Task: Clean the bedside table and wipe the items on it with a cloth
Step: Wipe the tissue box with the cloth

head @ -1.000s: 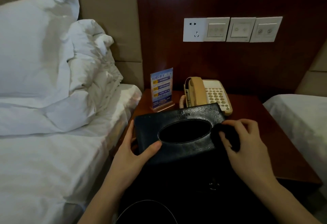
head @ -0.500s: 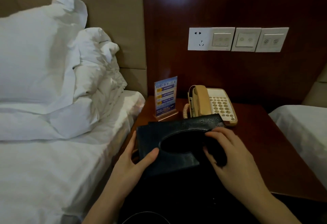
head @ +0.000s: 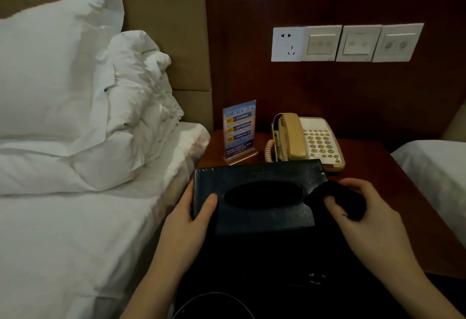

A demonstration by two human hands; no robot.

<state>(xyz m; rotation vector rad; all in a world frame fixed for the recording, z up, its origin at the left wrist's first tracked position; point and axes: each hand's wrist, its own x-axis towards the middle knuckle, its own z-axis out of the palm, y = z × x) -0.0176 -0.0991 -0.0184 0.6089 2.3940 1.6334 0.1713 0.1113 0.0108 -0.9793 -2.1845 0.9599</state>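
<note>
Black leather tissue box (head: 257,200), oval opening dark, contents unclear; left hand (head: 187,220) grips its end, right hand (head: 365,215) clutches dark cloth (head: 345,200) against it.

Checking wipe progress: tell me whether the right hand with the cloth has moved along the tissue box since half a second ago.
Yes. The right hand and dark cloth have slid rightward, from beside the tissue box's oval opening out to its right end.

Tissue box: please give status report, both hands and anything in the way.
Left hand grips tissue box. Right hand presses dark cloth at its right end. Telephone and sign stand close behind.
</note>
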